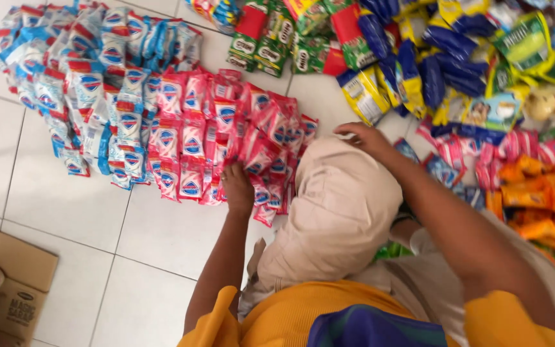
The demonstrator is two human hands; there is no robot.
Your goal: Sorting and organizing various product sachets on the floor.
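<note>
On the white tiled floor (65,212), the left hand (237,187) rests loosely on glossy red sachets (226,141); right hand (362,136), grip released, touches a beige knee (335,212)

1 view only, from a camera worn on the person's head, looking steeply down and forward over the yellow sleeves at the tiled floor (65,212). It sits close: both forearms fill the lower frame, the left hand (237,187) near centre, the right hand (364,136) just beyond it. Packets spread past both hands to the top edge
</note>
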